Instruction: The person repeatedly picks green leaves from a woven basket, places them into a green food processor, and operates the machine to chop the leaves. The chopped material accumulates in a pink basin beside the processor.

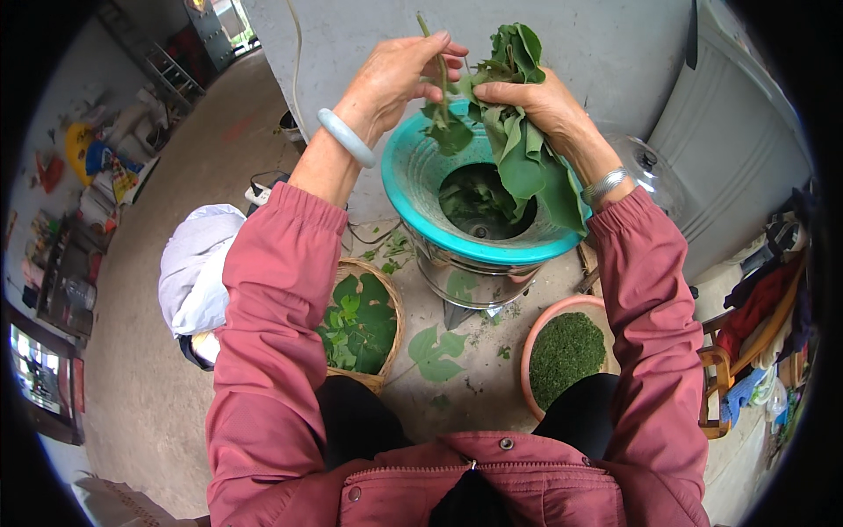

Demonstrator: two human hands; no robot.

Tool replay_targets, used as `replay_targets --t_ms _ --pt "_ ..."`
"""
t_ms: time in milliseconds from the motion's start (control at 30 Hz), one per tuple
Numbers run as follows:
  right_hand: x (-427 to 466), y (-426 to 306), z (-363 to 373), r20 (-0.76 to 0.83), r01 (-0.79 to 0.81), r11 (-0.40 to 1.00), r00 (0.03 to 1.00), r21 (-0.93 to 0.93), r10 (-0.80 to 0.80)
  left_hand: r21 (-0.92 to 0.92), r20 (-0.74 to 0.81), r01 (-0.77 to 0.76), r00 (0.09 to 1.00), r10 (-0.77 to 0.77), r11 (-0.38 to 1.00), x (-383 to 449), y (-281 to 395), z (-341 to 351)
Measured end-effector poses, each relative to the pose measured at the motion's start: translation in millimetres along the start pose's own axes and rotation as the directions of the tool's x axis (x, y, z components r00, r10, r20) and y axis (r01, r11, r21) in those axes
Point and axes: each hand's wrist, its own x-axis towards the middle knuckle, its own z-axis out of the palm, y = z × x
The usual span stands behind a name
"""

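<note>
My left hand (415,76), with a pale bangle at the wrist, holds a leafy green stem (442,79) above the left rim of a turquoise funnel-shaped hopper (411,204). A thick bunch of broad green leaves (520,158) is gripped in my right hand (540,99); its lower leaves hang over the hopper's right side. The hopper sits on a shiny metal machine (448,267). Dark green pieces (484,197) show inside its round opening. Below left stands a wicker basket (397,316) with large leaves, and below right an orange-rimmed basin (530,349) holds finely chopped greens (566,356).
A loose leaf (436,354) and green scraps lie on the floor between basket and basin. A white cloth bundle (201,263) is beside my left arm. The grey wall stands behind the machine, near a transparent lid (649,161). A wooden chair (714,388) is at right.
</note>
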Motion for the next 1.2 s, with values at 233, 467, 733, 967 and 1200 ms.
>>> replay_targets --t_ms 233,467,733,967,1200 --pt "-4 -10 18 0.214 -0.065 0.990 0.976 0.125 0.037 -0.290 0.044 -0.087 0.994 0.104 0.953 5 -7 10" --pt "-13 -18 34 0.224 -0.110 0.974 0.972 0.196 0.064 -0.513 -0.097 0.008 0.993 -0.067 0.859 -1 -19 5" --pt "-34 -21 15 0.224 -0.080 0.970 0.965 -0.230 0.132 -0.720 -0.201 0.034 0.946 -0.255 0.693 6 -3 -64" --pt "-17 1 5 -0.071 -0.127 0.992 0.989 0.028 0.129 -0.299 -0.070 0.112 0.988 -0.138 0.948 -24 -8 -93" --pt "10 25 2 -0.024 0.129 0.985 0.991 -0.115 -0.132 0.328 -0.013 0.011 1.000 -0.007 0.945 -54 4 20"
